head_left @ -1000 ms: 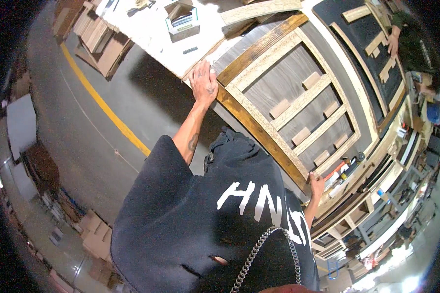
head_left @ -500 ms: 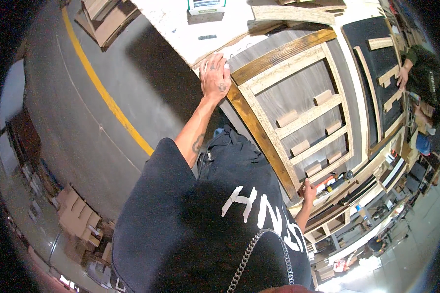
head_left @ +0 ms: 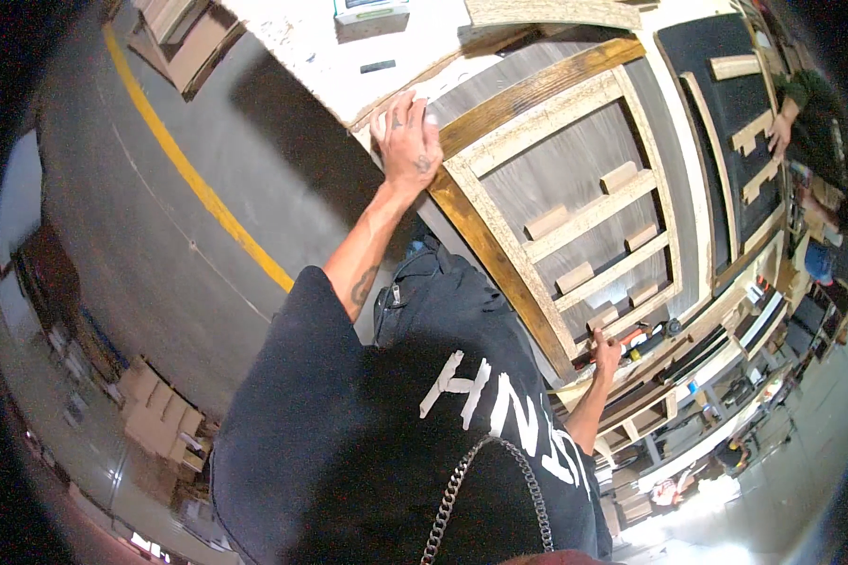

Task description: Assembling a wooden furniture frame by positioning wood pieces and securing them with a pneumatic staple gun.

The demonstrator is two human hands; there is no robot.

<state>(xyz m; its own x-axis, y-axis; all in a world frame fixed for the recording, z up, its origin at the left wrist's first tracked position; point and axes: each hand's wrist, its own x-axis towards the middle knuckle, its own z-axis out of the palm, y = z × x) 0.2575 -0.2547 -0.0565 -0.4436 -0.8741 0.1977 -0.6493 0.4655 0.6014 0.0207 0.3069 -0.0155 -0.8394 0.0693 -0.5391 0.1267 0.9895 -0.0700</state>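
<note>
My left hand (head_left: pixel 410 146) rests with its fingers stretched out at the near upper corner of a wooden frame panel (head_left: pixel 485 231), beside the table edge. The panel has brown-stained outer rails, pale inner slats and a grey wood-grain backing. Several small wood blocks (head_left: pixel 547 223) stand against the slats. My right hand (head_left: pixel 607 354) is at the panel's lower right corner, its visible fingers apart. Close beside it lies an orange-and-black tool (head_left: pixel 639 337). Small in view, the right fingertips partly blend into the panel edge.
A pale worktable (head_left: pixel 301 42) carries a small box (head_left: pixel 372 17) and a dark strip (head_left: pixel 379 67). To the right lies a black panel (head_left: pixel 711 94) with wood strips, where a co-worker's hand (head_left: pixel 779 135) rests. Cardboard (head_left: pixel 184 52) and a yellow floor line (head_left: pixel 174 155) are at left.
The view has shifted slightly, so the table and panel sit a little further left. My left hand stays at the panel corner; my right hand has moved a little right and upward along the edge.
</note>
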